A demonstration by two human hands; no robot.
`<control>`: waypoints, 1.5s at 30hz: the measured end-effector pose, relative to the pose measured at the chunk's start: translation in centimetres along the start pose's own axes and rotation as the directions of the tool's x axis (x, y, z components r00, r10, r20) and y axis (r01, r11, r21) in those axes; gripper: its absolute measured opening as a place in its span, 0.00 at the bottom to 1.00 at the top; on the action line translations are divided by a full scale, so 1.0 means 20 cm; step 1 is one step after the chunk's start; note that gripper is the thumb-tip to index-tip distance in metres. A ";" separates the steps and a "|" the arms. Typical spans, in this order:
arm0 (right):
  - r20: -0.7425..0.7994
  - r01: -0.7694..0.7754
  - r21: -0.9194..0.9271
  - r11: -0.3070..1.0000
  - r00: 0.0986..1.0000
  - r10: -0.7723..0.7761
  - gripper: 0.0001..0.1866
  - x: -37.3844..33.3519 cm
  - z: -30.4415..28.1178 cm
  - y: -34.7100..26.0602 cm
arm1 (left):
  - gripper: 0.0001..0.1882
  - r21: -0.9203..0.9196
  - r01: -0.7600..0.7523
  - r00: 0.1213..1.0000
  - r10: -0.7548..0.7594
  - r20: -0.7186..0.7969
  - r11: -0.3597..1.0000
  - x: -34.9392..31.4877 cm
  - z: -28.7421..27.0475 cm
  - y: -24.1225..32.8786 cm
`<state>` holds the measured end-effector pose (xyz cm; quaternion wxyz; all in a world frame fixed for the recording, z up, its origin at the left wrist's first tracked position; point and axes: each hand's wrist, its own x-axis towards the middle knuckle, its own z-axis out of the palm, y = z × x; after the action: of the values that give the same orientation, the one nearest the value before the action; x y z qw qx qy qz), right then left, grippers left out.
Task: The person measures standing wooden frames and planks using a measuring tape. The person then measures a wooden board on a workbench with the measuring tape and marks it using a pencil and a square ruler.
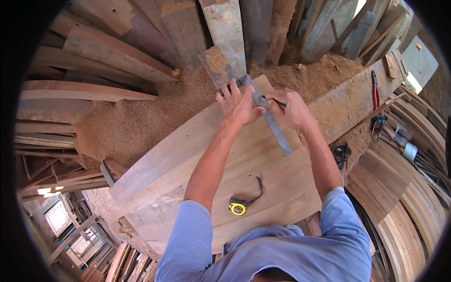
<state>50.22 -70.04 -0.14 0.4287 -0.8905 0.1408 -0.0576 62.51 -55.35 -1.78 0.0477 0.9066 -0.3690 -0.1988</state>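
Observation:
A wide wooden panel [206, 155] lies in front of me, its grain running along its length. My left hand [238, 104] presses a grey metal try square [273, 123] onto the panel near its far edge, fingers spread over the corner and thumb on the blade. On the blade's right side, my right hand [292, 109] is closed around a dark, slim pencil-like tool [279, 102], whose tip meets the square's edge. Closer to my body, a black and yellow tape measure [238, 206] rests on the panel with its black strap stretched out.
Sawdust [155, 113] is heaped beyond the panel, below leaning boards [225, 33]. At right, red-handled pliers [376, 94] lie on a dusty plank [343, 105], with a dark power tool [341, 154] lower down. Curved timber pieces [418, 211] are stacked at far right.

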 end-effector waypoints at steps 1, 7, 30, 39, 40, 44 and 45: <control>0.050 0.001 -0.021 1.000 0.999 0.000 0.10 -0.04 -0.02 -0.01 | 0.40 0.010 0.018 1.000 -0.018 0.018 1.000 0.00 0.00 0.01; 0.085 0.023 -0.051 0.998 0.996 -0.019 0.11 -0.32 -0.08 -0.03 | 0.40 0.032 0.069 0.998 -0.069 0.005 0.997 0.02 -0.01 0.03; 0.116 -0.066 -0.034 0.997 0.991 0.069 0.12 -0.81 -0.11 -0.03 | 0.41 0.068 0.093 0.993 -0.098 0.073 0.993 0.02 -0.01 0.03; -0.186 0.062 0.016 0.998 0.981 -0.058 0.14 -0.39 0.15 0.09 | 0.40 0.073 0.065 0.996 -0.069 0.051 0.995 0.01 0.00 0.04; -0.209 0.084 0.010 0.996 0.975 -0.080 0.14 -0.34 0.18 0.10 | 0.39 0.063 0.055 0.997 -0.058 0.044 0.997 0.01 0.00 0.04; -0.268 0.111 -0.011 0.994 0.957 -0.110 0.15 -0.13 0.27 0.13 | 0.40 0.063 0.045 0.999 -0.046 0.012 0.997 0.00 0.02 0.02; -0.311 0.159 -0.029 0.987 0.937 -0.160 0.15 -0.06 0.29 0.14 | 0.41 0.057 0.040 0.999 -0.041 0.015 0.998 0.00 0.03 0.01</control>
<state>49.88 -66.89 -5.91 0.3935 -0.8794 0.1342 -0.2318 62.23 -55.52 -2.27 0.0149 0.9133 -0.3564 -0.1966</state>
